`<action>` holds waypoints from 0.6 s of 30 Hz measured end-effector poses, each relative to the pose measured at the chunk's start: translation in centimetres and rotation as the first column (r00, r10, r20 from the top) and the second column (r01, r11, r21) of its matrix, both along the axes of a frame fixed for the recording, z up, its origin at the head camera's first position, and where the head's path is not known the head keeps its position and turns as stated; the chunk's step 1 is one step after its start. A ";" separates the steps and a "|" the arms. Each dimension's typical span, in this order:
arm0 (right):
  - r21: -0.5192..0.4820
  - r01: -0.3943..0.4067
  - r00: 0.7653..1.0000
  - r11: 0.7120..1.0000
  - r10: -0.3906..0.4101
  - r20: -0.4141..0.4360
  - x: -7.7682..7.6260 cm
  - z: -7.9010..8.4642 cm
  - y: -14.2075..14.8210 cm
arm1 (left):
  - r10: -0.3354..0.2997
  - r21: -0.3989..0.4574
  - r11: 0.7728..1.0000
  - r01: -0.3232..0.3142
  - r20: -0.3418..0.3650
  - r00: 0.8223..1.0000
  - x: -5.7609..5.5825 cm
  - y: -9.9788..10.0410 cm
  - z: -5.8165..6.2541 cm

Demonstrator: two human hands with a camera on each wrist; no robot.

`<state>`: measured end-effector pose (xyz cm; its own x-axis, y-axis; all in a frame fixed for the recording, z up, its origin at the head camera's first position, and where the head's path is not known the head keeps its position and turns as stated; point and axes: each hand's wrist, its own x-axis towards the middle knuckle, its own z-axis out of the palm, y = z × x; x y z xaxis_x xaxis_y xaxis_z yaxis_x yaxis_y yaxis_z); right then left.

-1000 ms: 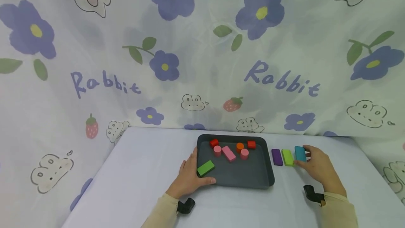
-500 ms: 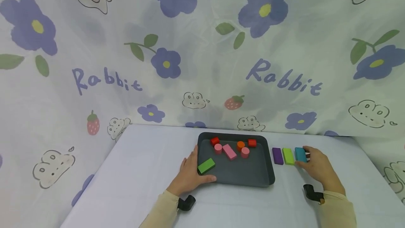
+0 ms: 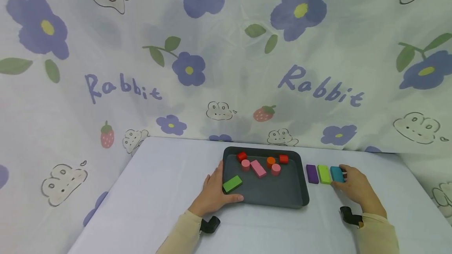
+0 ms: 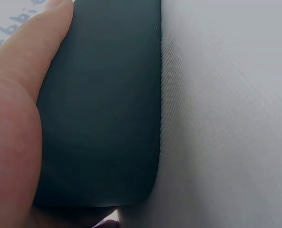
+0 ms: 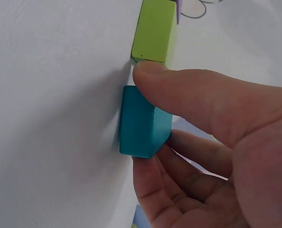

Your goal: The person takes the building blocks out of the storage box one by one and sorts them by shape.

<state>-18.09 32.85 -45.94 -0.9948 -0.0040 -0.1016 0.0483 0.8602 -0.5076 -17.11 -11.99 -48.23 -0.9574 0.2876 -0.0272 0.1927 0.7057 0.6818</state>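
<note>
My left hand (image 3: 212,191) braces the near left corner of a dark grey tray (image 3: 275,195). Its straight fingers lie along the left side and the thumb rests over the front rim, as the tray wall (image 4: 102,114) shows up close. Thumb and fingers of my right hand (image 3: 358,187) pinch a blue rectangular block (image 5: 137,123) at its two ends, low over the table. Beside it lies a lime-green block (image 3: 324,174), close to the thumb tip, and left of that a purple block (image 3: 312,174). The three form a row right of the tray.
Inside the tray are a green block (image 3: 232,184), a pink block (image 3: 258,169), two pink cylinders (image 3: 245,165), an orange cylinder (image 3: 270,162) and two red blocks (image 3: 283,159). A patterned curtain (image 3: 226,89) hangs behind the white table (image 3: 159,183).
The blue block has shifted slightly toward the lime-green one and closer to me, so their ends are nearly level. My left hand keeps its place on the tray; the head view tilted a little.
</note>
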 end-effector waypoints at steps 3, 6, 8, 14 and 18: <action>-0.010 -0.007 1.000 1.000 0.007 -0.007 0.0 -0.2 0.0 | 0.000 0.003 1.000 0.000 0.002 1.000 0.1 0.0 0.0; -0.013 -0.013 1.000 1.000 0.012 -0.015 0.0 -0.4 0.1 | -0.001 0.003 1.000 0.001 0.000 1.000 0.1 0.1 0.0; -0.016 -0.015 1.000 1.000 0.015 -0.014 0.0 -0.5 0.2 | -0.003 0.005 1.000 0.003 -0.002 1.000 0.2 0.1 0.0; -0.025 -0.026 0.999 0.999 0.026 -0.033 0.0 -0.9 0.2 | 0.002 0.005 1.000 -0.002 0.004 1.000 0.2 0.1 0.1; -0.021 -0.032 0.999 0.999 0.031 -0.033 -0.1 -1.0 0.3 | 0.002 0.001 1.000 -0.002 0.005 1.000 0.2 0.1 0.2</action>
<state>-18.20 33.15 -46.93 -0.9969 -0.0372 -0.0689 0.0048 0.8498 -0.5272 -16.95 -11.91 -48.02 -0.9579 0.2854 -0.0321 0.1873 0.7054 0.6836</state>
